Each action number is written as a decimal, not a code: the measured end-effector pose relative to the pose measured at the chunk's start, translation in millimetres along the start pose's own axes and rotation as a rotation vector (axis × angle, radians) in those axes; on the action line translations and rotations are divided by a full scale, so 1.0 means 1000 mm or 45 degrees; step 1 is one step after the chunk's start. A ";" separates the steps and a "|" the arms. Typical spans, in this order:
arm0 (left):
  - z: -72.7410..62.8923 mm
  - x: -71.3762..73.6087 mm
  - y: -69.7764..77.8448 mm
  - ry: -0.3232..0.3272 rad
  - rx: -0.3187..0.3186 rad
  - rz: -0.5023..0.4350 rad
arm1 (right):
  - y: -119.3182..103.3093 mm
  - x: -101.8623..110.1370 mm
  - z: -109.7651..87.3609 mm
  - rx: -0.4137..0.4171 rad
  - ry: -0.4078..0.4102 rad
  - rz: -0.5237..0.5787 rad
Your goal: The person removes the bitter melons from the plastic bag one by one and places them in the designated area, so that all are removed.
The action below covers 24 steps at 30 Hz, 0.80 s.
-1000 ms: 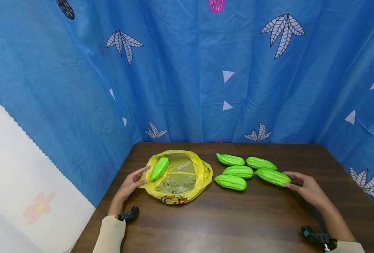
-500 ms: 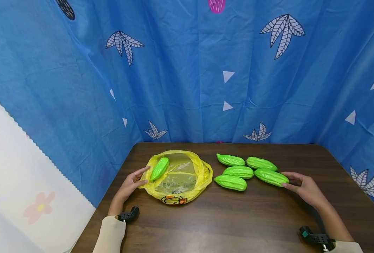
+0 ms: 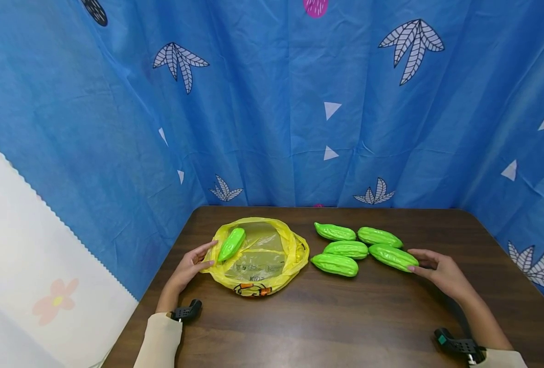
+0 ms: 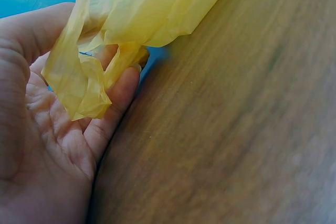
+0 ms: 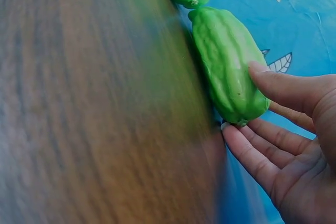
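My left hand (image 3: 191,263) holds the left rim of a yellow plastic bag (image 3: 278,281), whose mouth faces up. In the left wrist view, thumb and fingers are around a crumpled fold of the bag (image 4: 89,85). Inside the bag, near its left wall, lies one bright green bitter melon (image 3: 231,244). At the right, my right hand (image 3: 442,271) grips the near end of another bitter melon (image 3: 391,256). The right wrist view shows my thumb on the side of this bitter melon (image 5: 228,66) and fingertips at its blunt end; its pointed tip is close to another one.
Between the bag and my right hand, several more bitter melons (image 3: 346,249) lie in a loose cluster on the dark wooden table (image 3: 318,327). A blue patterned curtain (image 3: 263,102) hangs behind the table, and a white cloth (image 3: 32,286) is at the left.
My right hand and the bitter melon it grips have shifted slightly left, toward the other bitter melons. The left hand and the bag stay in place.
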<state>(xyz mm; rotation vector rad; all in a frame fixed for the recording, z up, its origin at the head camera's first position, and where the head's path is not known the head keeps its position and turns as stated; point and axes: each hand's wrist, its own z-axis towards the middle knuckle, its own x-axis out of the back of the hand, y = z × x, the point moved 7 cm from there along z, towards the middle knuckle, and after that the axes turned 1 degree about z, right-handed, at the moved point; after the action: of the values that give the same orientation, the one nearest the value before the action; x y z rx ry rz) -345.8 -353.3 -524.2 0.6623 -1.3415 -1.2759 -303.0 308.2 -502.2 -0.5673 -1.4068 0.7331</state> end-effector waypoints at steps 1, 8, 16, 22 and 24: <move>0.000 0.000 0.000 0.001 0.000 0.000 | 0.000 0.000 0.000 -0.002 -0.003 -0.001; -0.001 0.000 0.001 0.002 -0.002 0.006 | -0.003 0.002 -0.001 0.001 -0.005 -0.014; 0.000 0.000 0.000 -0.002 -0.001 0.000 | -0.011 0.012 -0.001 0.052 0.045 -0.049; 0.000 -0.001 0.001 -0.011 -0.004 -0.009 | -0.023 0.021 -0.004 0.069 0.082 -0.087; 0.000 -0.001 0.001 -0.012 -0.006 -0.007 | -0.029 0.023 -0.004 0.085 0.100 -0.095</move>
<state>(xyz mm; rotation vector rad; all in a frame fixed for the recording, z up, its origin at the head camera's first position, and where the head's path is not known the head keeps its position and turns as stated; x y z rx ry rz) -345.6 -352.3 -523.5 0.6579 -1.3446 -1.2876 -295.4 306.4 -465.9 -0.4842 -1.3189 0.6879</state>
